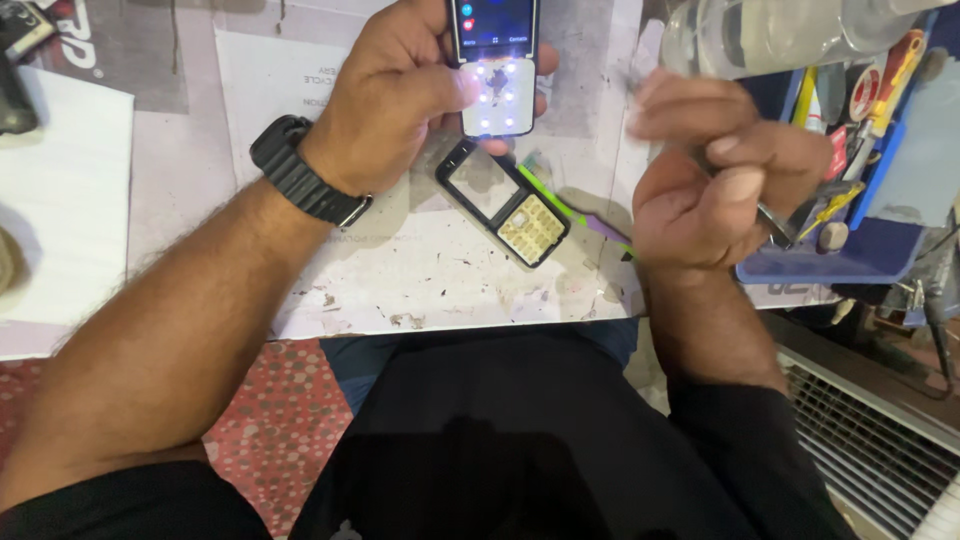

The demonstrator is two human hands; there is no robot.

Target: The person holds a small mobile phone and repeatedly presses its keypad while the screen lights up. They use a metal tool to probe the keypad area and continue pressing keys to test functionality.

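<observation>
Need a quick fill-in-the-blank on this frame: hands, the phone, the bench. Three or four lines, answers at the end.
1. The left hand holds a phone whose screen is ____.
2. On the left wrist sits a ____ watch.
3. The phone front cover on the table lies ____ the two hands.
4. The right hand is next to a ____ tool tray.

Missing words: lit; black; between; blue

A worn white worktop (420, 280), stained and chipped, spreads beneath both hands. Red dotted flooring (270, 420) shows below the left forearm; what looks like a slatted grille (870, 440) sits under the right.
</observation>
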